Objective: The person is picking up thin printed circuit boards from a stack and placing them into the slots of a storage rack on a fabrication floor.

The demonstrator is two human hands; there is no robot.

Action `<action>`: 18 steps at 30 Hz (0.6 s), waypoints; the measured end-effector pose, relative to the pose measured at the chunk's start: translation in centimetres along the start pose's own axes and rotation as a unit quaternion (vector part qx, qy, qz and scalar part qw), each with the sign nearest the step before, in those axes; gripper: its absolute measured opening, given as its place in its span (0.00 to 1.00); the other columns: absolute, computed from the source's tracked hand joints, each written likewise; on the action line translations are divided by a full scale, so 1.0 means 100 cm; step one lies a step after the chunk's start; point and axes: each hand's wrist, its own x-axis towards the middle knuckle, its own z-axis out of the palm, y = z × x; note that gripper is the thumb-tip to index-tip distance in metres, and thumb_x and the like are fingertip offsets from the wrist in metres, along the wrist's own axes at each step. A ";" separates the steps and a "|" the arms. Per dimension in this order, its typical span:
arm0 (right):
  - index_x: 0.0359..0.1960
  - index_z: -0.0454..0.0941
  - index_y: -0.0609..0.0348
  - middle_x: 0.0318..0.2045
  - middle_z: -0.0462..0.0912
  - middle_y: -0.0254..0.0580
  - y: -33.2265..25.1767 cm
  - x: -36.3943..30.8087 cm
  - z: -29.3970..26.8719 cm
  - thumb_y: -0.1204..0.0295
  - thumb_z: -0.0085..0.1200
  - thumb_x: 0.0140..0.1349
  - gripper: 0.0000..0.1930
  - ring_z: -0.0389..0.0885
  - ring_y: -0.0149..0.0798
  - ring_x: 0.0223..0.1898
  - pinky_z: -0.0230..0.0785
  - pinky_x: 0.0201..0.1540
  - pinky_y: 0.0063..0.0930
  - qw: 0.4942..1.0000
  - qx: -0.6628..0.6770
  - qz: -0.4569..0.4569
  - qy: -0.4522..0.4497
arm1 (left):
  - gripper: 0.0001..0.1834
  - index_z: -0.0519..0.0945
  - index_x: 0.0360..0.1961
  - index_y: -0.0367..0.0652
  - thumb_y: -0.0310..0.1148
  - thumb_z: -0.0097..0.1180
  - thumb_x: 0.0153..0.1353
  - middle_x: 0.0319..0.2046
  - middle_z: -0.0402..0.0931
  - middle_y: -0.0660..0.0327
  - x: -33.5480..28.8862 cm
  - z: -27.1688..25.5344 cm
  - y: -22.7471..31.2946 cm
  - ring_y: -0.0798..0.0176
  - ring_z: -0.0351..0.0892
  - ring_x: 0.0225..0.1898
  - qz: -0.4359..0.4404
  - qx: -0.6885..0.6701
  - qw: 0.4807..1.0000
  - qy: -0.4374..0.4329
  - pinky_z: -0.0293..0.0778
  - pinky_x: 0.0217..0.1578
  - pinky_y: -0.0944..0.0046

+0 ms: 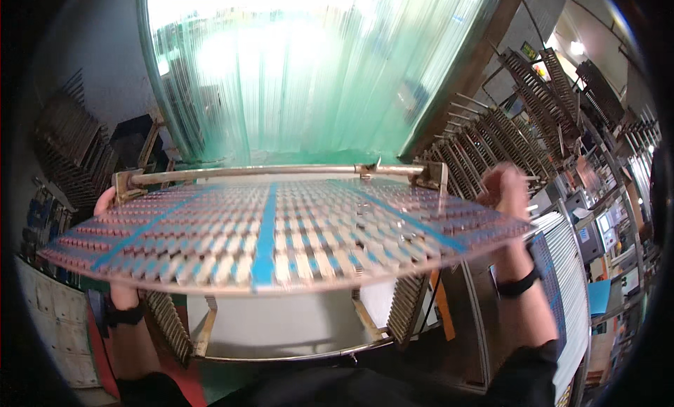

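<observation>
A wide, thin clear panel (263,256) with rows of small printed shapes and blue stripes is held nearly flat in front of me, over a metal slotted rack (281,172). My left hand (105,200) is closed on its left side; the panel hides most of that hand, leaving some fingers and the wrist showing. At the right end of the panel, my right hand (507,188) has its fingers curled at the edge, slightly blurred. The rack's toothed sides show below the panel, with a pale flat surface (281,326) between them.
Behind the rack hangs a greenish clear strip curtain (295,91). More slotted racks (491,143) stand at the right, and others (70,151) at the left. A stack of white-edged sheets (569,266) is beside my right forearm. A pale panelled box (60,316) sits lower left.
</observation>
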 end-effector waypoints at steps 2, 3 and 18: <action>0.52 0.74 0.61 0.44 0.77 0.37 -0.058 0.028 0.025 0.66 0.44 0.75 0.13 0.74 0.27 0.40 0.69 0.40 0.23 0.967 -0.125 -0.219 -0.023 | 0.24 0.65 0.63 0.34 0.37 0.49 0.71 0.55 0.74 0.47 -0.005 -0.004 -0.008 0.55 0.79 0.52 0.003 -0.069 0.998 -0.002 0.77 0.55 0.56; 0.58 0.71 0.61 0.52 0.75 0.42 -0.072 0.033 0.045 0.71 0.51 0.70 0.16 0.75 0.32 0.49 0.70 0.52 0.28 0.959 -0.103 -0.252 -0.073 | 0.25 0.66 0.63 0.34 0.37 0.51 0.70 0.54 0.74 0.48 -0.006 -0.011 -0.003 0.55 0.79 0.52 0.000 -0.047 0.999 0.004 0.77 0.55 0.56; 0.29 0.77 0.58 0.26 0.74 0.34 -0.124 0.015 0.150 0.70 0.57 0.48 0.08 0.76 0.36 0.32 0.72 0.35 0.30 0.446 -0.466 -0.594 -0.480 | 0.27 0.78 0.55 0.35 0.35 0.70 0.56 0.44 0.78 0.53 -0.014 -0.062 -0.058 0.59 0.79 0.42 0.030 0.128 0.990 0.044 0.73 0.46 0.59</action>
